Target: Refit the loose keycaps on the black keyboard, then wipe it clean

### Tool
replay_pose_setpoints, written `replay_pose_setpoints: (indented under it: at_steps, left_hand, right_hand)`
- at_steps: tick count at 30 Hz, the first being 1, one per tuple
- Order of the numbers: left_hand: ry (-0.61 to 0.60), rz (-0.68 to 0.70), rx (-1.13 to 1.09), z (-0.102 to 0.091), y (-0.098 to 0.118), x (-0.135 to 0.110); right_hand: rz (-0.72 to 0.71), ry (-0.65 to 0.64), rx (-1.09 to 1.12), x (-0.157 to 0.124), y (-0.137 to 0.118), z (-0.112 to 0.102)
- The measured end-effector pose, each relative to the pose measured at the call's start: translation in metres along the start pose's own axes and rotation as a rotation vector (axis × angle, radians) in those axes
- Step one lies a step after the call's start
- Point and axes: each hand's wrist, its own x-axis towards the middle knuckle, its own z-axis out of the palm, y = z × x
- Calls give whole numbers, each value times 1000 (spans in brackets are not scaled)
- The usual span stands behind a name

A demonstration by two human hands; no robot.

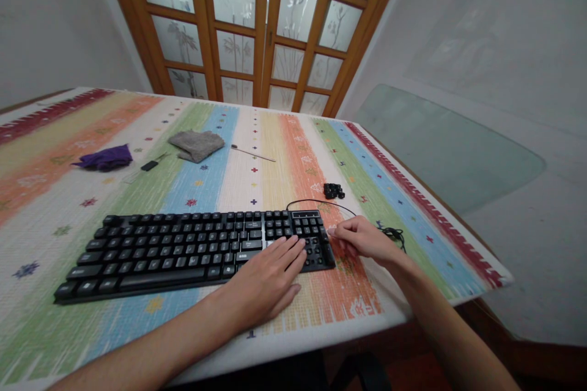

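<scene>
A black full-size keyboard [183, 250] lies across the striped tablecloth. Several keys of its number pad, at the right end, have no caps and show bare sockets. My left hand [270, 278] rests palm down with fingers stretched out over the keyboard's right part, beside those sockets. At the keyboard's right edge, my right hand [355, 235] has thumb and forefinger pressed together; whatever they pinch, if anything, is hidden or too small to name. A small heap of loose black keycaps [334, 190] sits just beyond the keyboard's right corner.
Farther back on the tablecloth [238, 186] lie a purple cloth [105, 158], a small black-handled tool with wire ends [150, 165], a folded grey cloth [197, 145] and a thin brush [253, 153]. A bundled black cable [393, 234] lies behind my right wrist. Wooden glazed doors [263, 30] stand beyond the table.
</scene>
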Motion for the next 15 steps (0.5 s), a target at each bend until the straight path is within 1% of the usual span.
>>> replay_pose_setpoints:
  at_steps: [8, 15]
  left_hand:
    - [-11, 0, 5, -2, 0, 1]
    - [-20, 0, 25, -2, 1, 0]
  right_hand:
    - [-24, -27, -6, 7, 3, 12]
    - [-25, 20, -30, 2, 1, 7]
